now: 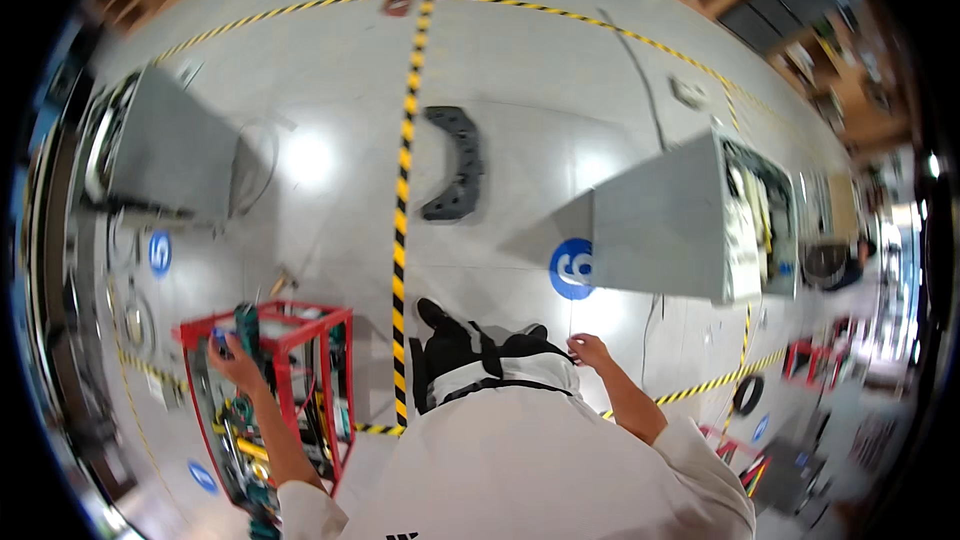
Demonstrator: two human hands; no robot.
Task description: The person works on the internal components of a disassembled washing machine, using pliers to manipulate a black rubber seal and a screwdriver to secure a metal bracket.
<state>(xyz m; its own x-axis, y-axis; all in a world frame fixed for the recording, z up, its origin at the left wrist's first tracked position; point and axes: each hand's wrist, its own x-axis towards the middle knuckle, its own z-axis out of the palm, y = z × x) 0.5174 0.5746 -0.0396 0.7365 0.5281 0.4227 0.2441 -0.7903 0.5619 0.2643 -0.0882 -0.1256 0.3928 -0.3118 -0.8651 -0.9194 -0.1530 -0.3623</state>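
While the left grip (236,366) is hovering at the red cart (310,329), I cannot tell whether it is holding the small blue item (221,338) by the frame; that is probably feeling light and stiff, suiting a side pinch. The right grip (592,351) is hanging loose, empty.

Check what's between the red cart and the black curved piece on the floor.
In the head view, a strip of black-and-yellow striped tape on the grey floor runs between the red cart and the black curved piece.
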